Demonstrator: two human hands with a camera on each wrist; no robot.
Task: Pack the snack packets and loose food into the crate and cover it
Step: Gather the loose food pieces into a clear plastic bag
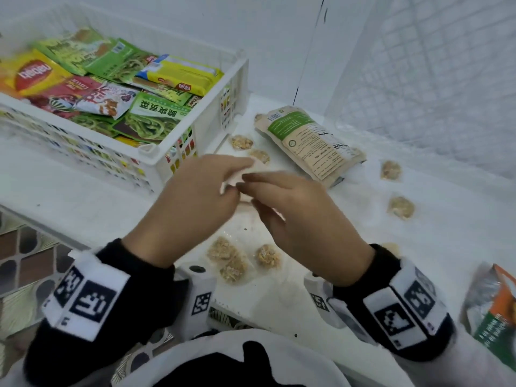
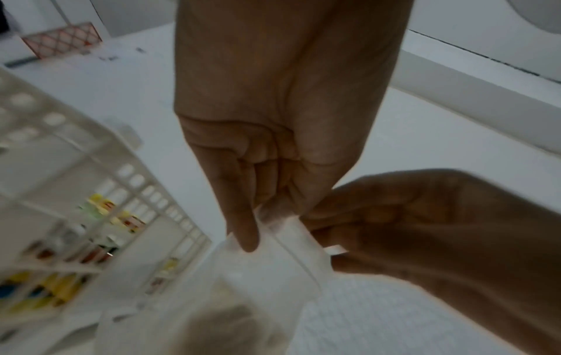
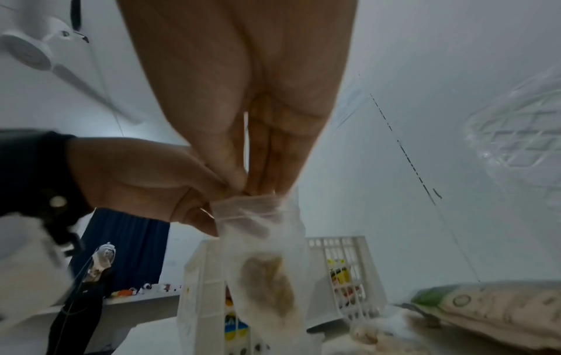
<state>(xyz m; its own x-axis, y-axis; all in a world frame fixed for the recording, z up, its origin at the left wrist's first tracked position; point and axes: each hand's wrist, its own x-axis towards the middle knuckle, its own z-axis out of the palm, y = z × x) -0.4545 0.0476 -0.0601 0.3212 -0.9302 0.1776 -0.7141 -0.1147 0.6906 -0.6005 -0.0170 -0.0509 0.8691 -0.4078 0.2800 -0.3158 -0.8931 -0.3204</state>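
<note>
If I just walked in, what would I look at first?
Probably the two hands in the middle: the left hand and right hand both pinch the top of a small clear plastic bag with a brownish lump of food inside. Next, the white slotted plastic crate at the upper left, full of bright green, yellow and red snack packets. Small wrapped oat clusters lie scattered on the white table.

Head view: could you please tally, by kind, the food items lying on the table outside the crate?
Wrapped snack clusters: 7 plainly visible
Kraft pouch: 1
Orange-green packet: 1
Total: 9
</note>
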